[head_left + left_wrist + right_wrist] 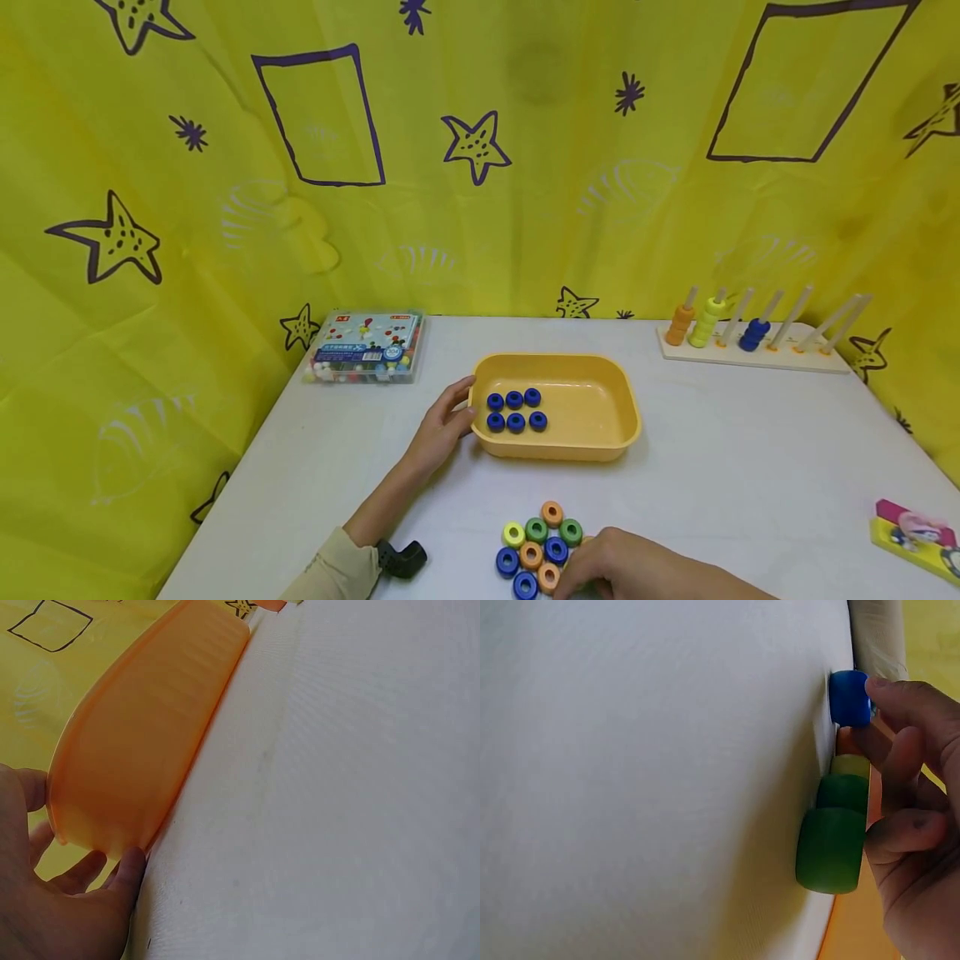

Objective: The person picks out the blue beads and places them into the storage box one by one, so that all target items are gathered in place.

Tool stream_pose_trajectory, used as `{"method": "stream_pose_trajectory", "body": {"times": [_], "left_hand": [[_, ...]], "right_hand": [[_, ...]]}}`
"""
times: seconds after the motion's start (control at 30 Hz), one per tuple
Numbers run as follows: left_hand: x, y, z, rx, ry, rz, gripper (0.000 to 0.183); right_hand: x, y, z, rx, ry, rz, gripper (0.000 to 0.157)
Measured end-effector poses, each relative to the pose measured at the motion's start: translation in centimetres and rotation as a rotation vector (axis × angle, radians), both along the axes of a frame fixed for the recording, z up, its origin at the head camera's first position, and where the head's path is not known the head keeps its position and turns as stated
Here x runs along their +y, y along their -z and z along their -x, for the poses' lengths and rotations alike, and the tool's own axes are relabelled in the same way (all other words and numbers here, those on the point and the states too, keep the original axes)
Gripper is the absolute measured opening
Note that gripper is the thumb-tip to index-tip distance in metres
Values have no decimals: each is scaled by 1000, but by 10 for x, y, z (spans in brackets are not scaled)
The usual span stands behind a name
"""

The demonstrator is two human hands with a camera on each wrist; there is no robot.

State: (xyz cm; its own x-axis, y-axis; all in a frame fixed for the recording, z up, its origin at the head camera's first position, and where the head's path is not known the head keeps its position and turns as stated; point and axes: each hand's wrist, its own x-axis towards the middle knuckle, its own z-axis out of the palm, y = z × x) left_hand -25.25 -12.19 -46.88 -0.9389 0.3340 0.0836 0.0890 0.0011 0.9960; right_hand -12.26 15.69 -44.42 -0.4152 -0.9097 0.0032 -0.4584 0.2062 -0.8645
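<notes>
My left hand (pixel 442 429) holds the left end of a yellow-orange plastic tray (pixel 592 408), thumb and fingers at its rim and end wall. Inside the tray, several blue ring beads (pixel 515 400) lie in two rows. Near the front edge, my right hand (pixel 630 562) reaches down over a cluster of orange, green, yellow and blue ring beads (pixel 531 555). In the right wrist view its thumb and a finger pinch a blue bead (pixel 849 697) at the table, which the hand hides in the head view. Two green beads (pixel 829 850) sit beside the other fingers.
At the back left lies a clear box (pixel 363 348) of small coloured parts. A wooden peg board (pixel 750 354) stands at the back right, with orange, yellow and blue beads on some pegs. A pink and yellow toy (pixel 915 537) lies at the right edge. Yellow cloth (pixel 480 242) hangs behind.
</notes>
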Motion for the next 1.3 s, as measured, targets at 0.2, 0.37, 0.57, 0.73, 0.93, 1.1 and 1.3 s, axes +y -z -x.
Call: {"method": "stream_pose_trajectory", "body": {"times": [0.2, 0.37, 0.57, 0.73, 0.93, 1.1, 1.3], "left_hand": [[1, 4, 1, 20, -16, 5, 46], [0, 3, 1, 19, -7, 6, 47], [-1, -13, -5, 4, 16, 14, 49], [-1, -23, -11, 4, 14, 34, 49], [-2, -25, -12, 3, 11, 43, 48], [-2, -24, -11, 7, 10, 31, 48], [0, -23, -12, -3, 10, 40, 48]], "right_hand": [[-6, 2, -2, 72, -29, 8, 17], [-6, 2, -3, 139, -32, 17, 17], [-1, -15, 5, 142, 68, 65, 20], [9, -42, 37, 246, 231, 116, 21], [18, -59, 101, 361, 458, 39, 20], [16, -48, 152, 378, 554, -55, 19], [12, -29, 187, 311, 615, -158, 20]]}}
